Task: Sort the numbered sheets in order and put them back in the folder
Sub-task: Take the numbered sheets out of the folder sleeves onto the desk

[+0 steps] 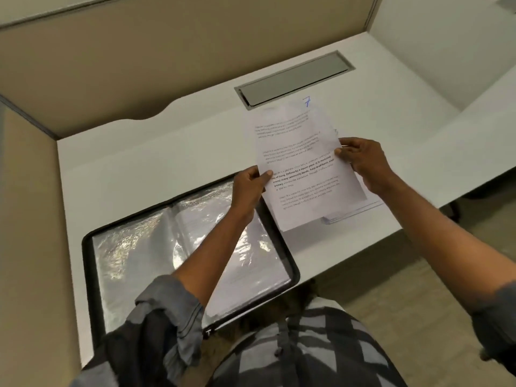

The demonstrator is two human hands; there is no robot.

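Note:
A printed sheet (300, 163) with a blue handwritten 7 at its top is held up over the desk. My left hand (250, 188) pinches its left edge, thumb on top. My right hand (363, 163) pinches its right edge. Under the held sheet, a small stack of other sheets (351, 213) lies on the desk, mostly hidden. The black folder (92, 241) lies open at the front left, showing shiny clear plastic sleeves (139, 247); my left forearm crosses above it.
The white desk (139, 157) is boxed in by beige partition walls at the back and left. A grey cable hatch (293, 79) is set into the desk behind the sheet. The desk's front edge runs diagonally at right, with floor beyond.

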